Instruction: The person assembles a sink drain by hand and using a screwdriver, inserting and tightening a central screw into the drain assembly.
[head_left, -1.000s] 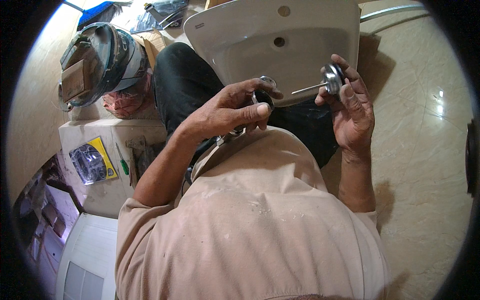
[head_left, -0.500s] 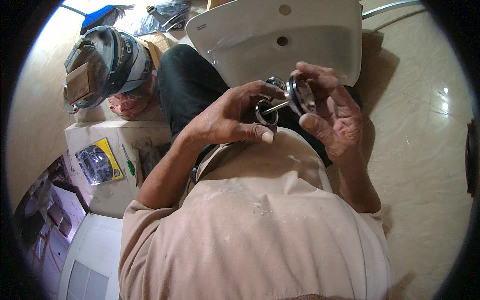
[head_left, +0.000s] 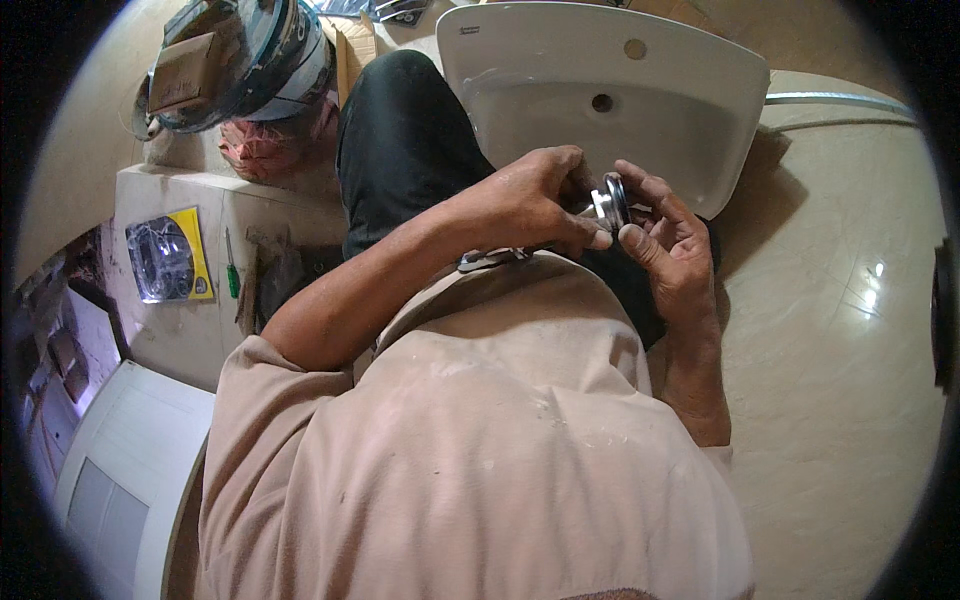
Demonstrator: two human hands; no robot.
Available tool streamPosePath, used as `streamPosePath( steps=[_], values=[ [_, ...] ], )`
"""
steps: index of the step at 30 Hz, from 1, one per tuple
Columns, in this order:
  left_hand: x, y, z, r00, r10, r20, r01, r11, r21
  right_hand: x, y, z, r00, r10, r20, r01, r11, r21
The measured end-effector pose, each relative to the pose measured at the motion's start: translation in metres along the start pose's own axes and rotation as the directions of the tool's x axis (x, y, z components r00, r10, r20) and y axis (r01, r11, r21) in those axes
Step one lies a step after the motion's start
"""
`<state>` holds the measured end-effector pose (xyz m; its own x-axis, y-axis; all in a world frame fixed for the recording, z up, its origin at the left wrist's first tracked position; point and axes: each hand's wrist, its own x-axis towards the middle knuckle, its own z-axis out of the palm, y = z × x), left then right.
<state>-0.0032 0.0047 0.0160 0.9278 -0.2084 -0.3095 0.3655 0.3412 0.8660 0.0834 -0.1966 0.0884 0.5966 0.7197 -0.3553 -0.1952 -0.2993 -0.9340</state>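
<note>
Between my two hands, just in front of the washbasin, is a round chrome drain fitting (head_left: 616, 203) with a black ring at its edge. The fingers of my left hand (head_left: 545, 205) are closed round its silver inner end and hide part of it. My right hand (head_left: 675, 240) grips the rim from the other side, with the thumb below and the fingers above. The white washbasin (head_left: 690, 95) lies beyond the hands, with a drain hole and a second round hole showing.
To the left stand dusty stacked buckets (head_left: 290, 75) with a cardboard box (head_left: 185, 75) on top, above a pink bag (head_left: 262, 148). A yellow-edged package (head_left: 170, 255) and a green-handled screwdriver (head_left: 233, 275) lie on a pale ledge (head_left: 165, 335). A metal strip (head_left: 840, 98) is on the right.
My left hand has moved right, up against the drain fitting. The rod and the loose ring, visible before, are now hidden. The view has shifted, so the basin appears further right.
</note>
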Motion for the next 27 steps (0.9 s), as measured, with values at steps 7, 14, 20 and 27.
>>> streamPosePath(
  steps=[7, 14, 20, 27],
  values=[
    [0.007, -0.002, 0.005, 0.999, -0.020, -0.025, 0.024, 0.978, 0.209, 0.005, -0.011, -0.022, 0.973, 0.217, 0.084, -0.215, 0.976, -0.022],
    [0.005, 0.001, 0.009, 0.999, -0.037, -0.014, 0.039, 0.982, 0.185, 0.006, -0.020, -0.029, 0.964, 0.243, 0.106, -0.205, 0.936, -0.288],
    [0.004, 0.003, 0.006, 0.998, -0.056, 0.013, 0.052, 0.974, 0.221, 0.011, -0.017, -0.023, 0.936, 0.352, -0.004, -0.327, 0.865, -0.382],
    [0.002, -0.001, 0.008, 1.000, -0.014, -0.009, 0.015, 0.985, 0.172, 0.003, -0.015, -0.017, 0.994, 0.081, 0.077, -0.052, 0.943, -0.328]
  ],
)
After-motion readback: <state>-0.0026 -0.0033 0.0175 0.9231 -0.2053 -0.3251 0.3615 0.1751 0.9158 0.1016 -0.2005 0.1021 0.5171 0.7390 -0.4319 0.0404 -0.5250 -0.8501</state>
